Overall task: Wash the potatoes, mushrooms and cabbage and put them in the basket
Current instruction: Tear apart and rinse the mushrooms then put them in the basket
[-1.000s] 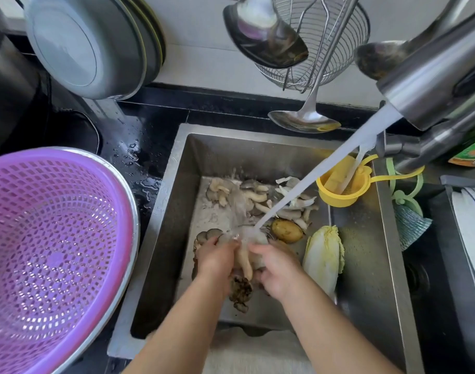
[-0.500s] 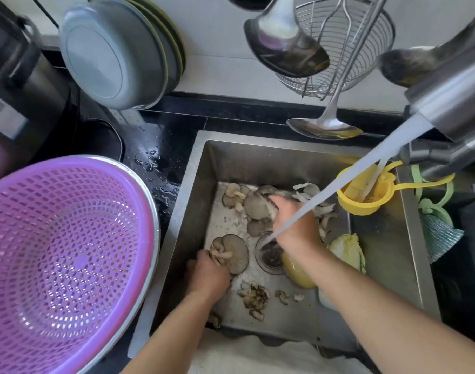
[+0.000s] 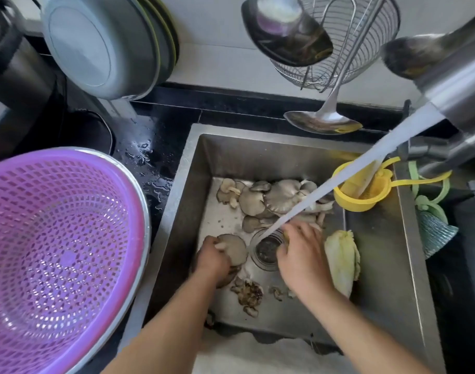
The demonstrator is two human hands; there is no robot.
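2 hands are down in the steel sink. The left hand is curled around a large grey mushroom near the sink's left wall, the cap showing above the knuckles. The right hand lies palm down just right of the drain, fingers bent over something yellowish at its fingertips; most of that thing is hidden, so I cannot tell what it is or whether the hand grips it. A stream of water runs slantwise from the faucet at the upper right and lands at the drain, beside the right hand's fingertips.

A heap of mushrooms lies along the sink's back edge. Some darker mushroom scraps lie near the front edge, between the 2 forearms. The cabbage lies lengthwise on the sink floor just right of the right hand. No potato is plainly in view.

The purple basket sits in a metal bowl on the black counter left of the sink, with nothing visible inside it. A yellow strainer hangs at the sink's right back corner. Above, metal plates lean at the wall, and ladles and a wire skimmer hang there.
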